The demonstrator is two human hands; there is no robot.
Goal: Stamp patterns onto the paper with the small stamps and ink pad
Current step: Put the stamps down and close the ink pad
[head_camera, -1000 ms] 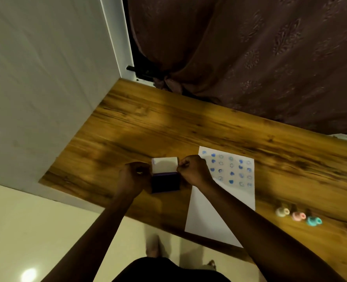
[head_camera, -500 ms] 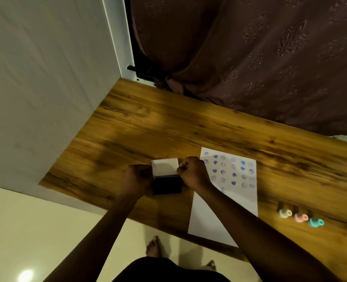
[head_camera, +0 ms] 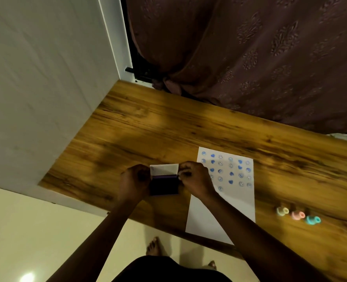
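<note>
The ink pad (head_camera: 164,185) is a small dark box with a white hinged lid (head_camera: 164,169) tilted up at its far side. My left hand (head_camera: 135,183) grips its left edge and my right hand (head_camera: 195,180) pinches its right edge at the lid. Just right of it lies the white paper (head_camera: 221,216), its far half covered with rows of blue hearts and round faces. Three small stamps rest on the table to the right: a yellow stamp (head_camera: 282,211), a pink stamp (head_camera: 297,215) and a teal stamp (head_camera: 312,220).
The wooden table (head_camera: 148,129) meets a grey wall (head_camera: 36,88) on the left and a dark patterned curtain (head_camera: 249,58) at the back. The paper overhangs the table's near edge. My bare feet stand on the cream floor (head_camera: 46,231) below.
Both hands stay on the ink pad. The lid looks tilted slightly lower than before. The view has shifted a little.
</note>
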